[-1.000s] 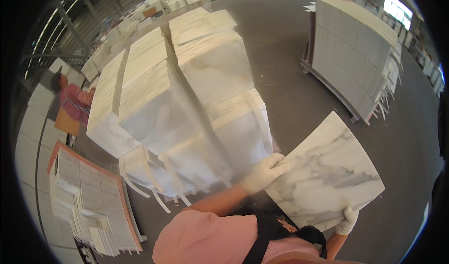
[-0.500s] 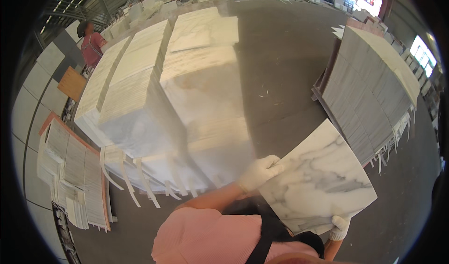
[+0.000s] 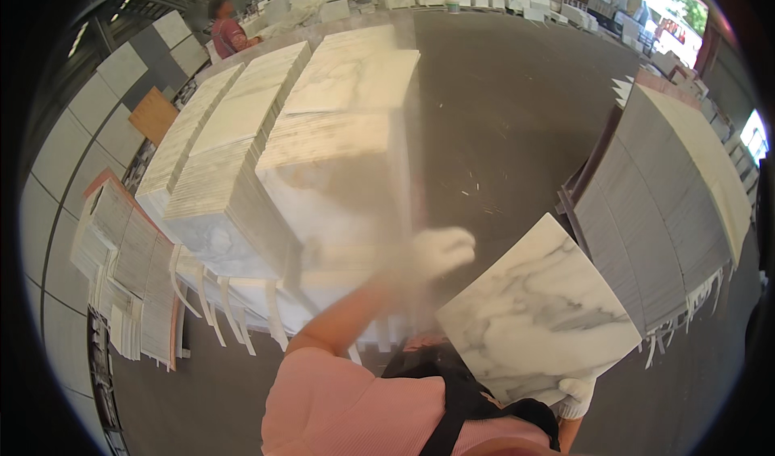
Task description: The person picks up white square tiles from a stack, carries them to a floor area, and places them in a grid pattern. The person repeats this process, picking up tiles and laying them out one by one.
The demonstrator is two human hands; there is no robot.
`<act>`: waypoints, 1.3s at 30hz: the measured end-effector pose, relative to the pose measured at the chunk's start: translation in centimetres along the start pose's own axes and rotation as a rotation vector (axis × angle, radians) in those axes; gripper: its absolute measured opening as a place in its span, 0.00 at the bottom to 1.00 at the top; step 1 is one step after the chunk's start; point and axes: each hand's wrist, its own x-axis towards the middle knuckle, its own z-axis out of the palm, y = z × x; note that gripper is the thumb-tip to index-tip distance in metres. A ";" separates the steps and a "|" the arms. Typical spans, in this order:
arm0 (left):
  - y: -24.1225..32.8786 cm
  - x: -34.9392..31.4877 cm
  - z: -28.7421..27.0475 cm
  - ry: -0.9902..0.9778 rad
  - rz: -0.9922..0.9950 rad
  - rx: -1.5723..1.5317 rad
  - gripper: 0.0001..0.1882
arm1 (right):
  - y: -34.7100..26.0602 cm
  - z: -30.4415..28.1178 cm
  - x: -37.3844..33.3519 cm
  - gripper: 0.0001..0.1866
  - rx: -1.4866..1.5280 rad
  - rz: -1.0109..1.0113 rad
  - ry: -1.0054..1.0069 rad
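A square white marble tile [image 3: 545, 319] with grey veins is tilted in front of my body. My right hand [image 3: 576, 395], in a white glove, grips its lower right edge, the thumb over the face and the other fingers hidden behind. My left hand [image 3: 442, 254], also gloved, is in the air beyond the tile's left corner and no longer touches it. Its fingers are smeared by motion, so their pose is unclear. Close to its left stands a large stack of marble tiles [image 3: 335, 145], set on edge in rows, with one tile lying flat on top.
Upright grey-white tiles [image 3: 638, 206] stand on a rack [image 3: 575, 194] at right, white straps hanging below. More tiles [image 3: 133, 274] lean at left. A co-worker in red [image 3: 229, 32] stands behind the stack. Small white scraps lie on the grey floor [image 3: 492, 109]. Stone blocks line the back.
My left hand has let go of the tile's upper left edge and moved up and slightly left. My right hand still holds the tile. The view has shifted a little.
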 end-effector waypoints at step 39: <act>-16.4 13.2 -16.2 0.160 -0.904 0.316 0.29 | -2.4 4.9 44.2 0.49 0.107 0.252 -0.433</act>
